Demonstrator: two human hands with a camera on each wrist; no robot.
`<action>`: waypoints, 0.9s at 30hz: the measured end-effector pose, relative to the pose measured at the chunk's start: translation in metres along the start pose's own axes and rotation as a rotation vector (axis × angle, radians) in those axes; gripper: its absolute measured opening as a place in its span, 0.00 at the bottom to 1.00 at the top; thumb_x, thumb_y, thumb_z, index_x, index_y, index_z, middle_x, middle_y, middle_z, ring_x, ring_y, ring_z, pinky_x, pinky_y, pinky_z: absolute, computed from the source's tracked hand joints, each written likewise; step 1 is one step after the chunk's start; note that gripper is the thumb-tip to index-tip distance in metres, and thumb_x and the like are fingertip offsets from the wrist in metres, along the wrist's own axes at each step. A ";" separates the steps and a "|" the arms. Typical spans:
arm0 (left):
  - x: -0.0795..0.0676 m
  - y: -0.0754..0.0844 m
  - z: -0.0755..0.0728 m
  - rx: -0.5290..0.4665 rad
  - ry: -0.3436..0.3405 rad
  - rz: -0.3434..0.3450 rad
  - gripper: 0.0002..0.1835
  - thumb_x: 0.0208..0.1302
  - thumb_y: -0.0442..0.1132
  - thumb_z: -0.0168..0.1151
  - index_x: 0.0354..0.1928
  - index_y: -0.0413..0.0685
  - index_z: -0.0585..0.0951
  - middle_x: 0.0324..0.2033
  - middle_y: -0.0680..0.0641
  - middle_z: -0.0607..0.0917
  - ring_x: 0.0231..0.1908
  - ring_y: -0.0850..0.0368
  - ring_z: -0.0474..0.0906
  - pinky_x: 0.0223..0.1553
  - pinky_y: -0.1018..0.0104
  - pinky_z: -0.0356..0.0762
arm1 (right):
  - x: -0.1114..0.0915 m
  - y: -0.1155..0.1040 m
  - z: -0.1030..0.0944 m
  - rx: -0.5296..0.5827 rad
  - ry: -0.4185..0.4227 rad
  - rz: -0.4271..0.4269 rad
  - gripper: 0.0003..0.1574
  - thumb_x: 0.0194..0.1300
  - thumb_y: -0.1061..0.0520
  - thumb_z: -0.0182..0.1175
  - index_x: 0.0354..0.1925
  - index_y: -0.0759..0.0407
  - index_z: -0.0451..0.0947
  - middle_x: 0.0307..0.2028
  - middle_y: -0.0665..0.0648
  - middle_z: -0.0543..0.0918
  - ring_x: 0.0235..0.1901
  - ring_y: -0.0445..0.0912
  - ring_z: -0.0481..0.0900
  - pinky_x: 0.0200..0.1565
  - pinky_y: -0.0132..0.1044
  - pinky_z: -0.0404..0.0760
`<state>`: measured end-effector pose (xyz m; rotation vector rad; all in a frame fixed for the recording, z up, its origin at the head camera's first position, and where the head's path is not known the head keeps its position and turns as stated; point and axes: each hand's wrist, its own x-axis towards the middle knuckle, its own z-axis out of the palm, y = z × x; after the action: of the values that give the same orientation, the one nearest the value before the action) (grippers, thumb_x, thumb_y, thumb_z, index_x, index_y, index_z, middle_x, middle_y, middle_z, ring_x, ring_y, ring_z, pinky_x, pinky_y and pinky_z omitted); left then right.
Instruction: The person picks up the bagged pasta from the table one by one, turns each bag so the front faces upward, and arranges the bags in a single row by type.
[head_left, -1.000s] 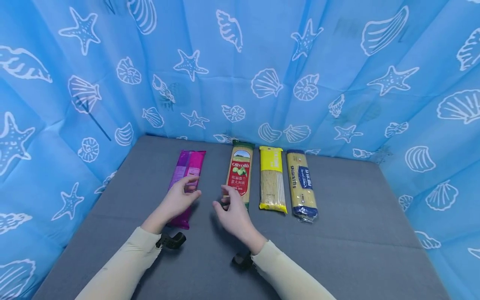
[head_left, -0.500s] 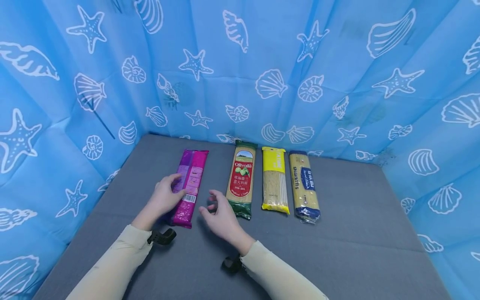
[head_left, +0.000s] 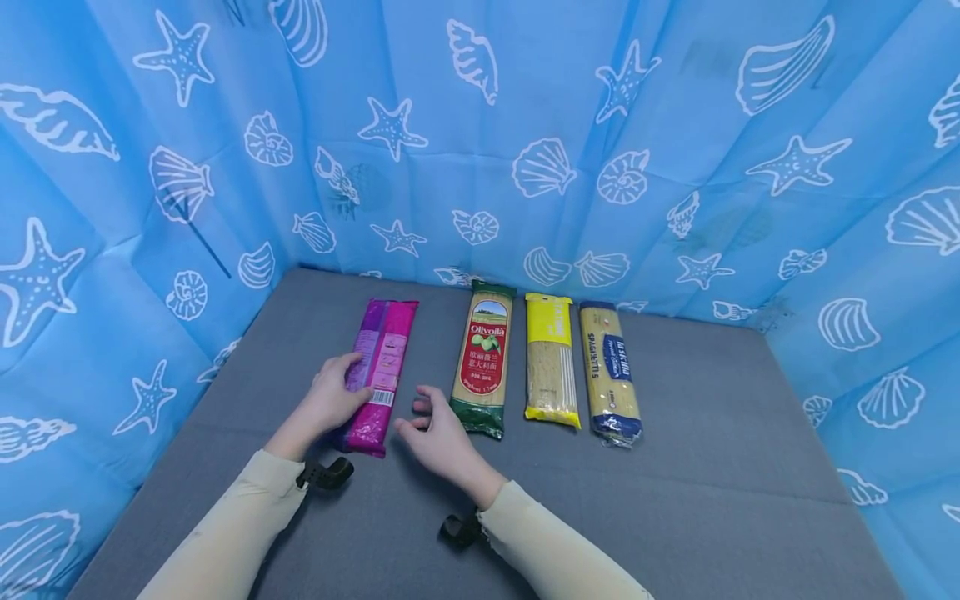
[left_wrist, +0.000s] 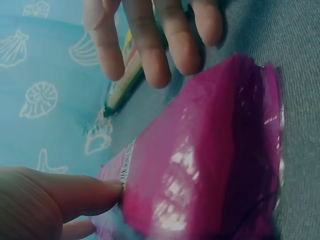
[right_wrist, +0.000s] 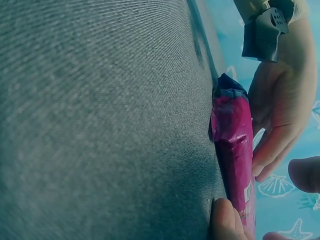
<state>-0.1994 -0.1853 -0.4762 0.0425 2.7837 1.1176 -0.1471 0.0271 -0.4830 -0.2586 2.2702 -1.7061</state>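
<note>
A long pink and purple packet (head_left: 385,367) with a barcode lies on the grey cloth at the left. My left hand (head_left: 330,396) is at its left edge, the thumb resting on the packet by the barcode, as the left wrist view also shows. Where its other fingertips touch is partly hidden. To the packet's right, a small gap away, my right hand (head_left: 438,437) holds nothing, its fingers loosely bent. In the right wrist view the left hand (right_wrist: 282,105) reaches over the packet (right_wrist: 234,135), with right-hand fingertips (right_wrist: 223,217) low in the picture.
Right of the hands lie a green-ended Olivoilà spaghetti pack (head_left: 482,358), a yellow pack of noodles (head_left: 551,362) and a blue-ended La Sicilia spaghetti pack (head_left: 611,375). A blue curtain (head_left: 480,125) with shell prints surrounds the grey cloth-covered table (head_left: 697,467).
The left hand has shifted from above the pink and purple packet to its left edge. My right hand has moved left, away from the Olivoilà pack. Over the last half second little has moved.
</note>
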 end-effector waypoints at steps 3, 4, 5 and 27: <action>0.001 0.001 0.002 -0.008 -0.023 0.005 0.41 0.63 0.42 0.64 0.72 0.35 0.55 0.64 0.28 0.59 0.60 0.32 0.60 0.58 0.37 0.63 | 0.001 0.001 -0.001 0.006 -0.011 0.020 0.44 0.67 0.47 0.61 0.72 0.60 0.54 0.59 0.62 0.71 0.49 0.45 0.78 0.44 0.39 0.80; 0.002 0.002 0.003 -0.018 -0.036 0.006 0.42 0.63 0.42 0.64 0.72 0.35 0.54 0.63 0.27 0.59 0.60 0.33 0.62 0.58 0.38 0.64 | 0.001 0.001 -0.002 0.000 -0.012 0.028 0.45 0.66 0.46 0.61 0.72 0.60 0.54 0.59 0.61 0.71 0.49 0.45 0.77 0.44 0.39 0.80; 0.002 0.003 0.004 -0.027 -0.051 0.006 0.43 0.63 0.42 0.65 0.73 0.35 0.53 0.62 0.27 0.59 0.59 0.33 0.63 0.57 0.39 0.66 | 0.001 0.001 -0.002 -0.009 -0.010 0.031 0.45 0.66 0.46 0.61 0.72 0.60 0.54 0.59 0.61 0.71 0.48 0.44 0.77 0.43 0.39 0.80; 0.065 0.011 0.008 -0.320 -0.038 -0.148 0.37 0.68 0.42 0.58 0.70 0.32 0.54 0.56 0.30 0.71 0.53 0.39 0.72 0.51 0.47 0.75 | 0.003 -0.001 0.020 -0.373 0.060 0.044 0.46 0.58 0.49 0.70 0.68 0.61 0.63 0.44 0.52 0.71 0.38 0.39 0.70 0.37 0.31 0.77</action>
<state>-0.2627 -0.1672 -0.4820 -0.1708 2.4935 1.4866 -0.1433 0.0074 -0.4880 -0.2348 2.6078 -1.2744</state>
